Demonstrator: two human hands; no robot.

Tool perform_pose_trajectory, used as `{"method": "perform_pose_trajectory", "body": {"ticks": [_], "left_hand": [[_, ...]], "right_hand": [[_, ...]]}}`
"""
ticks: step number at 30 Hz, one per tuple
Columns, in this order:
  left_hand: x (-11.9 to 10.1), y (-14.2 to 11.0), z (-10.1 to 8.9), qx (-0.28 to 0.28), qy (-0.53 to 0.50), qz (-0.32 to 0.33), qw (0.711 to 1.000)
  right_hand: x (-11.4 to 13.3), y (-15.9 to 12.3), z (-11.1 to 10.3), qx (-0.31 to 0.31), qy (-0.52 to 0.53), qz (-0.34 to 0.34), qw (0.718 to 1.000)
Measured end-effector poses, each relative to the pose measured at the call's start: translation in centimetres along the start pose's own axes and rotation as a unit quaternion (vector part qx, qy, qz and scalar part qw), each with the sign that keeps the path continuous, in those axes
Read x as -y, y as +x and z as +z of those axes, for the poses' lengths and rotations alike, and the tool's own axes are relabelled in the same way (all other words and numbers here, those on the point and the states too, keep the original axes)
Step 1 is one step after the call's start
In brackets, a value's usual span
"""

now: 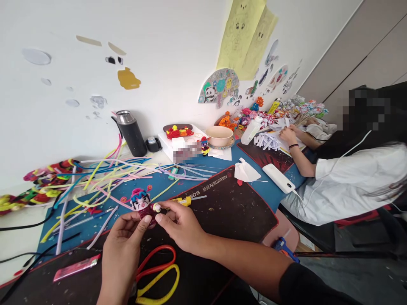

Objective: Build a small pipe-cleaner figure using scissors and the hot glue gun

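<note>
A small pipe-cleaner doll [140, 200] with a white painted face, a pink and blue hat and a dark red body is held upright over the black desk mat. My left hand [125, 233] pinches its body from the left, thumb in front. At the doll's right side, my right hand [178, 222] grips its arm near a small white and yellow tip between thumb and forefinger. Below the hands lie scissors [159, 275] with one red and one yellow handle. Just behind my right hand is a yellow tool [182, 201], partly hidden.
Loose pipe cleaners [108, 176] spread over the blue mat at left, near a black thermos [131, 133]. A pink packet [77, 267] lies at front left. A beige bowl [219, 136], crumpled tissue [246, 170] and white power bank [279, 178] stand right. A co-worker [359, 169] handles paper strips there.
</note>
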State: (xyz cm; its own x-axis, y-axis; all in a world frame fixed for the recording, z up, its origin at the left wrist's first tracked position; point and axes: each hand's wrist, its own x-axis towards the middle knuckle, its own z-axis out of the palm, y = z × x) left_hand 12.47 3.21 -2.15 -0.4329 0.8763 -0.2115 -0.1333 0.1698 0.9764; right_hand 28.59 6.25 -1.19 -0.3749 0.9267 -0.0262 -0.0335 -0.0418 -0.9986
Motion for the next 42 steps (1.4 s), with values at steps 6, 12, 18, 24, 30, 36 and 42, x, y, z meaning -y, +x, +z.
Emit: {"method": "perform_pose_trajectory", "body": {"ticks": [6,12,18,24,30,36,42], "left_hand": [[0.44,0.04,0.04,0.01,-0.012,-0.002,1.0],[0.59,0.0,0.06,0.013,-0.017,0.005,1.0],[0.4,-0.13,0.24,0.023,-0.019,-0.001,1.0],[0.26,-0.08,0.3,0.023,-0.013,-0.008,1.0],[0.53,0.11,0.1,0.033,-0.002,0.001,0.999],[0.31,0.03,0.18,0.038,0.007,0.003,0.999],[0.54,0.1,0.11,0.037,-0.008,0.009,0.999]], "right_hand": [[-0.09,-0.02,-0.1,-0.013,0.003,-0.002,1.0],[0.04,0.17,-0.15,-0.008,0.016,0.001,1.0],[-0.18,0.28,-0.35,-0.013,0.025,0.011,1.0],[-0.47,0.2,-0.35,-0.012,0.031,0.005,0.999],[-0.51,0.34,-0.37,-0.006,0.03,0.009,0.999],[-0.76,0.33,-0.39,0.0,0.042,0.015,0.999],[-0.48,0.41,-0.37,0.005,0.04,0.022,0.999]]}}
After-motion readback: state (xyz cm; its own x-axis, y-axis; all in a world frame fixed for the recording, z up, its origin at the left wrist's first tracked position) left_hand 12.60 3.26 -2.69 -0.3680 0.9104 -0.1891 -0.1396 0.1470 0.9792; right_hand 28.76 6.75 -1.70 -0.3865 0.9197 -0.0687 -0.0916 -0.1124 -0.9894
